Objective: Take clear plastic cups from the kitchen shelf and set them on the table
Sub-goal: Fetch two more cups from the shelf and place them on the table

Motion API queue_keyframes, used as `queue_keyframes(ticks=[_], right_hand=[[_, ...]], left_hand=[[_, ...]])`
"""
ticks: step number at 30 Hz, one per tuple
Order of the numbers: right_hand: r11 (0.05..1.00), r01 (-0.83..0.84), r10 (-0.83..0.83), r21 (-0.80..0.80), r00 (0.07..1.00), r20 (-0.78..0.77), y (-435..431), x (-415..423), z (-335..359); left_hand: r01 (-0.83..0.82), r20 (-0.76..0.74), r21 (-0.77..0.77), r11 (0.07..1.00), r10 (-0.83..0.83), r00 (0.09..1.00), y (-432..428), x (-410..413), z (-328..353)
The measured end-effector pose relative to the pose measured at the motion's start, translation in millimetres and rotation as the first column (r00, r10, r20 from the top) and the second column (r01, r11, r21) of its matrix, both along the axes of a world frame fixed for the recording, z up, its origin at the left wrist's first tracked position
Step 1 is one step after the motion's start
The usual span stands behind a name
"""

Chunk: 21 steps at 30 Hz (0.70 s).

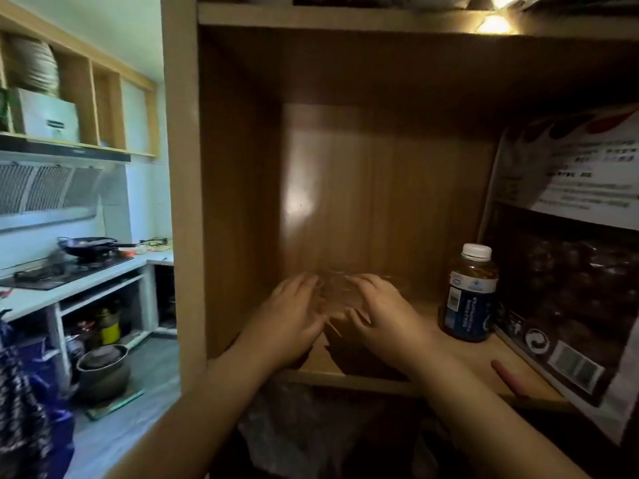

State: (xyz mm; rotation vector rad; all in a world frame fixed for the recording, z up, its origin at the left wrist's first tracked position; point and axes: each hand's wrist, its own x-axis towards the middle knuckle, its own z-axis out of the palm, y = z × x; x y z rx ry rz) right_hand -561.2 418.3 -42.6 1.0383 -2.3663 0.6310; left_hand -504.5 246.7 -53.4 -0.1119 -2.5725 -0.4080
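Far left: one dark wok on the stove, resting on the white surface; below it, one grey lidded pot on the floor. Right of that, one wooden shelf compartment, dim inside. Two bare hands reaching in, side by side. Left hand with fingers spread and curved against the left flank of the clear plastic cups; right hand cupped likewise against the right flank, thumb tucked in front. Both grips partly closed around the cups, touching them. Cups standing on the shelf board toward the back, between the two hands; blurred and see-through, so count impossible to tell. Further right, one brown bottle with white cap and dark blue label, upright on the same board, near the right hand but apart. Far right, one large printed bag of dark contents, leaning at the shelf's edge.
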Motion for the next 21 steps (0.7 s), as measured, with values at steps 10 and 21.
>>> queue_keyframes(ticks=[10,21], right_hand=[[0.994,-0.052,0.060,0.096,0.995,-0.076,-26,-39,-5],[0.997,-0.054,0.059,0.060,0.996,-0.073,-9,-27,-3]], left_hand=[[-0.016,-0.024,-0.020,1.000,0.016,1.000,-3,-31,3],[0.044,-0.179,-0.059,0.997,-0.054,0.982,2,-21,-1]])
